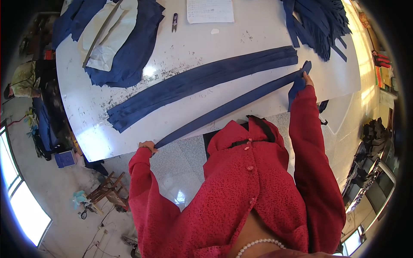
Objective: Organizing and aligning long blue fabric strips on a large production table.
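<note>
A long navy fabric strip [228,107] stretches between my two hands along the near side of the table. My left hand [148,146] grips its left end at the table's front edge. At the other end, my right hand [307,79] is closed on the strip, where a short piece of the cloth folds over and hangs down. Just beyond lies a flat stack of similar navy strips [206,81], running from lower left to upper right.
The white table [241,36] also bears navy cloth panels [148,43] under a pale pattern piece [112,41], thread snips [174,22], a sheet of paper [210,10] and a heap of navy strips [320,26]. A person [26,79] is at the far left; a wooden stool [107,189] stands below.
</note>
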Demonstrator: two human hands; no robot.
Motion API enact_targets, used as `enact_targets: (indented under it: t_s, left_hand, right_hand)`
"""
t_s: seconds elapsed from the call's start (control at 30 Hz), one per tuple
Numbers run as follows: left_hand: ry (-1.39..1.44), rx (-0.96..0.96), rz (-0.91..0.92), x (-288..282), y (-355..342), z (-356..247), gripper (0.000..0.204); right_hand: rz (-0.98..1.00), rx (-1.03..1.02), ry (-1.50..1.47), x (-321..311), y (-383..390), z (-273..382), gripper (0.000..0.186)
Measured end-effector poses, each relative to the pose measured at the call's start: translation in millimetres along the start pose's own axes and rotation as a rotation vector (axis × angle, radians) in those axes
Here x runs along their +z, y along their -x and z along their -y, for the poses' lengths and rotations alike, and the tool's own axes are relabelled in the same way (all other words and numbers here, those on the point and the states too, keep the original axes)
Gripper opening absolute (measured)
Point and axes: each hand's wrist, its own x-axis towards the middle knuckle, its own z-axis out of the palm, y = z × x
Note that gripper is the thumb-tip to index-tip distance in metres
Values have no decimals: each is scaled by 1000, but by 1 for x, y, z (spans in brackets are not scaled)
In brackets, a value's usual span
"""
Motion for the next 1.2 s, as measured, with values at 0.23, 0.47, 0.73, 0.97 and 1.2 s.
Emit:
enact_targets:
  t_s: [0.23, 0.47, 0.73, 0.97, 1.2]
  left_hand:
    - [83, -323, -266, 3, -11, 68, 27]
    - [153, -496, -432, -24, -45, 77, 20]
    - [201, -573, -571, -15, -59, 90, 22]
    - [224, -634, -666, -15, -66, 102, 20]
    - [180, -624, -670, -16, -66, 112, 19]
  right_hand:
    - [-152, 115, 152, 40, -36, -2, 53]
    - [-290, 262, -15, 38, -53, 6, 51]
    - [-338, 179, -179, 49, -58, 3, 34]
    - [-304, 150, -265, 56, -71, 3, 29]
    - [-375, 149, -214, 70, -61, -2, 29]
